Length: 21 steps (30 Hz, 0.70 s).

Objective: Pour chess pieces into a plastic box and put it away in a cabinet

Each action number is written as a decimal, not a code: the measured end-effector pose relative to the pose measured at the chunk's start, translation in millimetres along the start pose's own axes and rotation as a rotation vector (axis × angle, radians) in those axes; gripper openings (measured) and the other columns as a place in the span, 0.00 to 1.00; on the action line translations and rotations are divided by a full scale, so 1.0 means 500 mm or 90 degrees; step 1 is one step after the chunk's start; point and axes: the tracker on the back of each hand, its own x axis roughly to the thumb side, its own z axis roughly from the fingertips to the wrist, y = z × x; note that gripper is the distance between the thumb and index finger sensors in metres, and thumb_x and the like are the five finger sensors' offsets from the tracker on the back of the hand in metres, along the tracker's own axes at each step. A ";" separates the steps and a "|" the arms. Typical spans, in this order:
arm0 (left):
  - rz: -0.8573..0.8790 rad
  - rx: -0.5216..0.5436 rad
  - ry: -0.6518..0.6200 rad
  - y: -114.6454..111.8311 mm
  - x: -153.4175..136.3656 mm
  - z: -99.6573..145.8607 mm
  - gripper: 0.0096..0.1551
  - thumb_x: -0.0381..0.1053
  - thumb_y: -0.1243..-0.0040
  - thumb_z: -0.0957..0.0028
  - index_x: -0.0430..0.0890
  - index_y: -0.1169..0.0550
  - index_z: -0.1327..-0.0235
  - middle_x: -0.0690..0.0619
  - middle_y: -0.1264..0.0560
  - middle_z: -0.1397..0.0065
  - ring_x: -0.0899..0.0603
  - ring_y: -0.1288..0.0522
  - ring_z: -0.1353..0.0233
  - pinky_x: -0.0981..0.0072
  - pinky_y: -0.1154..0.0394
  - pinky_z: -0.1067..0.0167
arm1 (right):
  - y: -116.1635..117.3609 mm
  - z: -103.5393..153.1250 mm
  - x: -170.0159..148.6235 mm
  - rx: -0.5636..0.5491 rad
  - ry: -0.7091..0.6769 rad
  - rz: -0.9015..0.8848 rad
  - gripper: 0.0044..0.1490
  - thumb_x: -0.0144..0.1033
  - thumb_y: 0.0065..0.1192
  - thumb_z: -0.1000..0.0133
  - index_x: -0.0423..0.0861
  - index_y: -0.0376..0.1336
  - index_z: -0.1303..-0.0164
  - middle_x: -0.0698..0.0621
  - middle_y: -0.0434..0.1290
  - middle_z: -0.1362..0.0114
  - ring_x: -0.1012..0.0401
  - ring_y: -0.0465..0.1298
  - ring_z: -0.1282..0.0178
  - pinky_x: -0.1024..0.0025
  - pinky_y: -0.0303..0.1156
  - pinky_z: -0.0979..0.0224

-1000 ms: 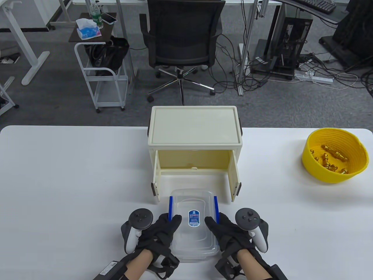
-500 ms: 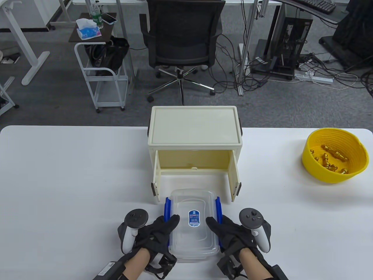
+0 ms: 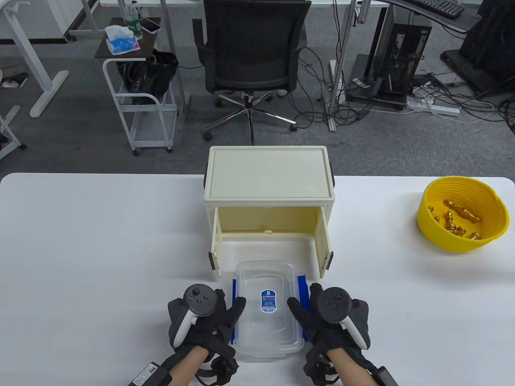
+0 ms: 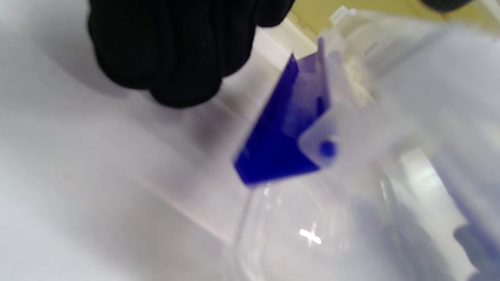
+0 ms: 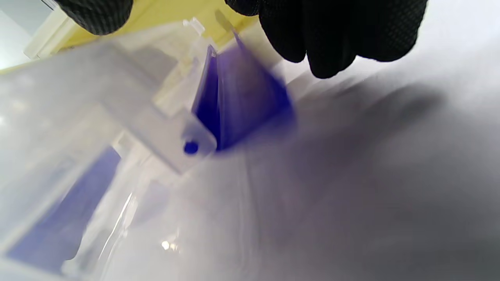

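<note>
1. Both blue side clips on the clear plastic box with a lid [image 3: 268,311] have swung further out and down since a moment ago, and the hands have turned so their trackers face more upward
2. The left hand [image 3: 209,317] sits at the box's left side, its thumb lying over the lid edge; its fingers [image 4: 172,54] hang just above the left blue clip [image 4: 281,144], not gripping it
3. The right hand [image 3: 326,317] mirrors it, fingers [image 5: 332,35] loose above the right blue clip [image 5: 242,105]
4. The box rests on the white surface [image 3: 100,249], just in front of the open cream plastic cabinet [image 3: 268,177]
5. The round yellow bowl [image 3: 462,237] with gold chess pieces [image 3: 456,223] stands well apart, far right
</note>
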 end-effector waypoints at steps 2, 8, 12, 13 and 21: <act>-0.004 -0.015 -0.007 0.001 0.005 0.006 0.54 0.75 0.64 0.42 0.37 0.51 0.18 0.29 0.39 0.20 0.29 0.30 0.29 0.41 0.27 0.37 | -0.007 0.003 0.001 0.004 -0.001 -0.009 0.57 0.64 0.43 0.36 0.29 0.42 0.17 0.24 0.59 0.24 0.32 0.67 0.30 0.43 0.71 0.33; -0.054 -0.066 -0.018 -0.013 0.022 0.012 0.53 0.74 0.62 0.40 0.37 0.52 0.18 0.28 0.46 0.17 0.25 0.40 0.22 0.35 0.32 0.32 | 0.005 0.003 0.014 0.084 -0.029 0.018 0.54 0.62 0.43 0.35 0.30 0.43 0.16 0.24 0.57 0.22 0.30 0.63 0.26 0.40 0.69 0.31; -0.090 -0.080 -0.040 -0.030 0.034 0.017 0.52 0.72 0.62 0.39 0.36 0.53 0.19 0.28 0.48 0.16 0.24 0.43 0.21 0.33 0.34 0.31 | 0.022 0.004 0.021 0.139 -0.017 0.042 0.53 0.62 0.37 0.34 0.31 0.43 0.15 0.23 0.54 0.21 0.29 0.59 0.24 0.39 0.68 0.29; -0.095 -0.077 -0.042 -0.033 0.037 0.018 0.53 0.71 0.62 0.39 0.35 0.54 0.19 0.28 0.49 0.16 0.24 0.44 0.21 0.33 0.35 0.31 | 0.023 0.005 0.023 0.131 -0.021 0.034 0.53 0.61 0.37 0.34 0.30 0.44 0.16 0.23 0.55 0.21 0.29 0.60 0.25 0.38 0.68 0.30; -0.093 -0.063 -0.055 -0.042 0.041 0.018 0.54 0.71 0.62 0.39 0.32 0.55 0.21 0.28 0.48 0.17 0.25 0.43 0.21 0.33 0.34 0.31 | 0.026 0.005 0.030 0.158 -0.042 0.037 0.56 0.61 0.36 0.34 0.25 0.39 0.17 0.21 0.51 0.20 0.28 0.58 0.24 0.37 0.67 0.29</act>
